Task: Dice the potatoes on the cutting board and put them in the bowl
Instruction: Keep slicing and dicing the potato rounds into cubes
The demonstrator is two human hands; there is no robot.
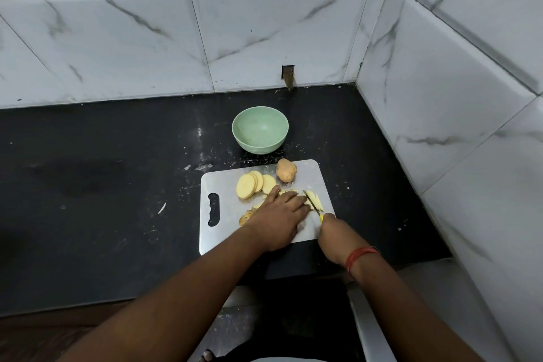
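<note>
Pale yellow potato slices (253, 184) lay fanned and overlapping on the far half of the cutting board (217, 239), a light grey board with a handle slot near its left edge. Behind them, at the board's far edge, sat a whole unpeeled potato (286, 170). The board rested on the black bench (102, 185), which ran into a corner of white marble-patterned wall tiles (264, 32).

A left hand (280, 216) lay over the middle of the board, its fingers (299, 201) reaching forward and bearing down on potato being cut; how they curled round it could not be told, since the back of the hand hid them. Just beside its fingertips lay thin cut strips (316, 201). A few peel-edged pieces (246, 217) showed at the hand's left side.

The right hand (333, 231) gripped the yellow handle of a small knife (315, 205), fingers wrapped round it, the blade angled across the strips and touching them. A red thread band (360, 256) circled that wrist.

Beyond the board, near its far edge yet apart from it, stood the green bowl (260, 130), upright, with no potato in it.
</note>
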